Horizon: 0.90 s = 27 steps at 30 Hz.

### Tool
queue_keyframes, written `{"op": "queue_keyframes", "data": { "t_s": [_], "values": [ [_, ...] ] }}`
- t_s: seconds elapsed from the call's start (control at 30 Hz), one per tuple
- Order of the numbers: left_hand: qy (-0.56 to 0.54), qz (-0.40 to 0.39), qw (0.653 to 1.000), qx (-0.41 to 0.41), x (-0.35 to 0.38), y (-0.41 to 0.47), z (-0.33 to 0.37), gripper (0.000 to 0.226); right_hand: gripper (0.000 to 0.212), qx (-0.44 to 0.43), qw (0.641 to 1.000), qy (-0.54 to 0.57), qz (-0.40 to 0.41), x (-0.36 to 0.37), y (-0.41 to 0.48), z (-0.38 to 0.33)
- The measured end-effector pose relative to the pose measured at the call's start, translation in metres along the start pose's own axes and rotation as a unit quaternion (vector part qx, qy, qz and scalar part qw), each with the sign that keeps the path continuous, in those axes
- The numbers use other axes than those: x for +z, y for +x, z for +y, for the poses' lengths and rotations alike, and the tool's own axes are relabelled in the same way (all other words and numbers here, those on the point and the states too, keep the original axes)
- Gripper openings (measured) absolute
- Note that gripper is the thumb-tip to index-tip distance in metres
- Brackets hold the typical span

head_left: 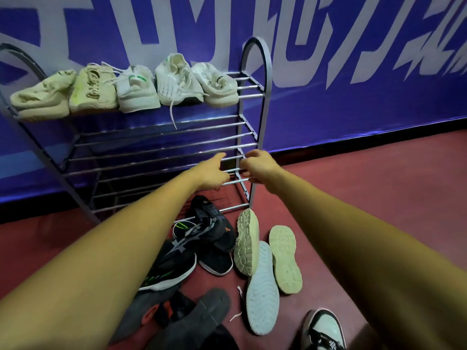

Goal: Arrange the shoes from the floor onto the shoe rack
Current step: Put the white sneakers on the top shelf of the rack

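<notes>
A grey metal shoe rack [255, 72] with several barred tiers stands against the blue wall. Several cream and white shoes [136, 89] sit in a row on its top tier; the lower tiers are bare. Both my arms reach to the right end of a middle tier. My left hand [214, 173] lies with straight fingers on the bars. My right hand [257, 168] curls its fingers round a bar beside the front upright. Below on the floor are black sneakers [202, 238], two cream shoes [247, 241] sole-up and a white shoe [262, 286] sole-up.
Dark grey shoes [182, 319] with orange marks lie at the bottom middle. A black-and-white sneaker [323, 329] shows at the bottom right. The red floor [366, 198] stretches right of the rack, and the blue lettered wall [353, 84] runs behind it.
</notes>
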State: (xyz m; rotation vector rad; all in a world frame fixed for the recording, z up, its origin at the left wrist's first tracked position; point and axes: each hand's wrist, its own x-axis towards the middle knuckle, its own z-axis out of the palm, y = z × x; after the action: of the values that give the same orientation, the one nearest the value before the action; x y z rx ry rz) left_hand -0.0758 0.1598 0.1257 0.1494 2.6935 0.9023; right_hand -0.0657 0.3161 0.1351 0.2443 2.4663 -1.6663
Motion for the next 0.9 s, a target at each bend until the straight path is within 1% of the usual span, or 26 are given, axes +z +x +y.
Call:
{"op": "queue_keyframes", "data": {
  "t_s": [0.07, 0.17, 0.23, 0.33, 0.4, 0.5, 0.53, 0.6, 0.7, 0.8, 0.9],
  "values": [
    [0.030, -0.032, 0.999, 0.005, 0.032, -0.002, -0.010, 0.070, 0.016, 0.029, 0.996, -0.077, -0.019, 0.002, 0.002, 0.032],
    [0.056, -0.097, 0.994, 0.019, 0.083, -0.011, -0.023, 0.056, 0.023, 0.072, 0.979, -0.179, -0.060, 0.002, 0.005, 0.072],
    [0.056, -0.137, 0.989, 0.024, 0.116, -0.015, -0.035, 0.042, 0.024, 0.095, 0.973, -0.196, -0.074, 0.004, 0.004, 0.096],
    [0.064, -0.181, 0.981, 0.002, 0.158, -0.015, -0.054, 0.047, 0.024, 0.145, 0.964, -0.208, -0.080, 0.012, -0.003, 0.146],
    [0.073, -0.214, 0.974, -0.007, 0.178, -0.014, -0.066, 0.040, 0.028, 0.191, 0.951, -0.225, -0.097, 0.019, -0.012, 0.180],
    [0.097, -0.251, 0.962, -0.039, 0.201, -0.010, -0.078, 0.058, 0.032, 0.249, 0.936, -0.202, -0.142, 0.026, -0.020, 0.218],
    [0.101, -0.254, 0.961, -0.046, 0.205, -0.008, -0.081, 0.060, 0.033, 0.260, 0.932, -0.201, -0.153, 0.027, -0.021, 0.225],
    [0.107, -0.259, 0.958, -0.055, 0.214, -0.004, -0.083, 0.054, 0.033, 0.262, 0.928, -0.212, -0.161, 0.028, -0.019, 0.235],
    [0.125, -0.276, 0.952, -0.050, 0.225, 0.002, -0.081, 0.027, 0.031, 0.249, 0.925, -0.238, -0.159, 0.030, -0.012, 0.248],
    [0.137, -0.313, 0.938, -0.063, 0.241, 0.008, -0.084, 0.029, 0.034, 0.240, 0.913, -0.281, -0.173, 0.029, -0.008, 0.263],
    [0.141, -0.344, 0.925, -0.083, 0.263, 0.010, -0.094, 0.028, 0.034, 0.198, 0.902, -0.350, -0.158, 0.027, -0.006, 0.269]
  ]
}}
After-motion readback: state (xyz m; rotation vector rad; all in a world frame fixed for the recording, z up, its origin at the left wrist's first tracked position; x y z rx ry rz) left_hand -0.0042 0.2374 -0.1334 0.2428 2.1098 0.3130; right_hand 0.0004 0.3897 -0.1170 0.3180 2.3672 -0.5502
